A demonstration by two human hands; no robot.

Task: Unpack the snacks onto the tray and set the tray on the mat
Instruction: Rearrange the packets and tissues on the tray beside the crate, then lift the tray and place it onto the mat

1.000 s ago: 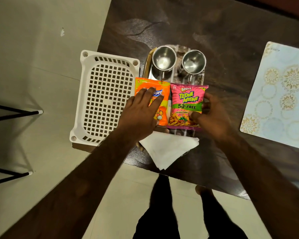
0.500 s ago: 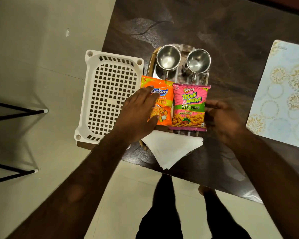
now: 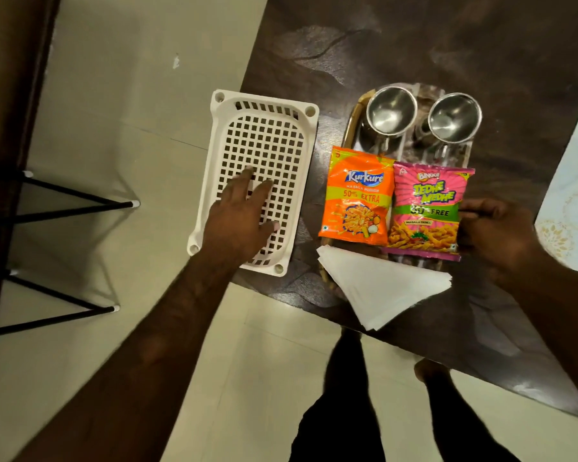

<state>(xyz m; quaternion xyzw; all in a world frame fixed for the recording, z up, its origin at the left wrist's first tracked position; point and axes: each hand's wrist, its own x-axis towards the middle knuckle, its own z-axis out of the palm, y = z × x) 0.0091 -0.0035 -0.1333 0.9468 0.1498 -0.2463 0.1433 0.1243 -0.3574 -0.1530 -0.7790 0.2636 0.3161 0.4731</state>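
The snack-laden tray (image 3: 351,119), long axis running away from you, lies left of the mat (image 3: 574,181). Your right hand (image 3: 501,238) curls at its right rim, hold unclear; your left hand (image 3: 241,221) is spread open over the basket (image 3: 267,135).

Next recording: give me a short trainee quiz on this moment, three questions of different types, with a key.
1. How many steel cups stand on the tray?
2. True or false: the left hand is open, over the white basket.
3. Relative to the orange packet, the pink packet lies: A) to its left; B) to its right; C) underneath it.

Key: 1. two; 2. true; 3. B.
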